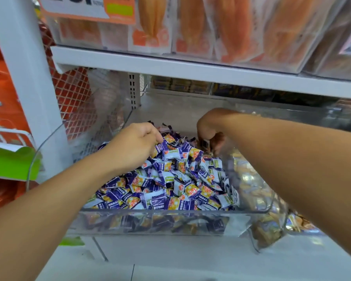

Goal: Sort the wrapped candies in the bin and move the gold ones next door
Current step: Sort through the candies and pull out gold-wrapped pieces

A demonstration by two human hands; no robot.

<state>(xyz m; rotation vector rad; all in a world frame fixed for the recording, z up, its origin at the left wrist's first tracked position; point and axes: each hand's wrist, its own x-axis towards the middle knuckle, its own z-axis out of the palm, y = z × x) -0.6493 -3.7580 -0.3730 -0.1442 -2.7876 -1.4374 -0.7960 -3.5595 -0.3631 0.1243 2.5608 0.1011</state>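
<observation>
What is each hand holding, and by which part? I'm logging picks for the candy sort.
The right hand pinches a small dark wrapper by its top edge. The left hand digs into the candy pile; any hold is hidden.

Bright, even store light falls from above. Glare streaks the clear bin (170, 214) front. The upper shelf packets (211, 27) look soft and blurred; wide-angle distortion bends the edges.

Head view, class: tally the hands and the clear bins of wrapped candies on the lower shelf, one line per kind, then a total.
Hands: 2 (left hand, right hand)
Candy bins: 2 (purple-candy bin, gold-candy bin)
Total: 4
</observation>
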